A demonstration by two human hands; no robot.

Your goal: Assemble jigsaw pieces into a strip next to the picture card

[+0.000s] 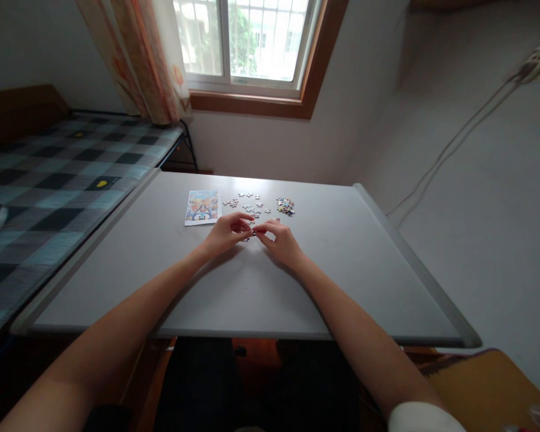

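My left hand (pixel 227 233) and my right hand (pixel 279 242) meet over the middle of the grey table (pixel 342 270), fingertips pinched together on small jigsaw pieces (pixel 251 233). Just beyond my fingers lie several loose grey-backed puzzle pieces (pixel 248 205), face down. To their right sits a small heap of coloured puzzle pieces (pixel 285 206). A colourful picture card (pixel 201 207) lies flat to the left of the loose pieces. Both forearms rest low over the table's near half.
A bed with a checked blue and black cover (pixel 58 180) runs along the table's left side. A window (pixel 247 39) with a curtain (pixel 139 60) is behind the table. White wall with a cable (pixel 454 144) stands on the right. A wooden seat edge (pixel 481 384) shows at lower right.
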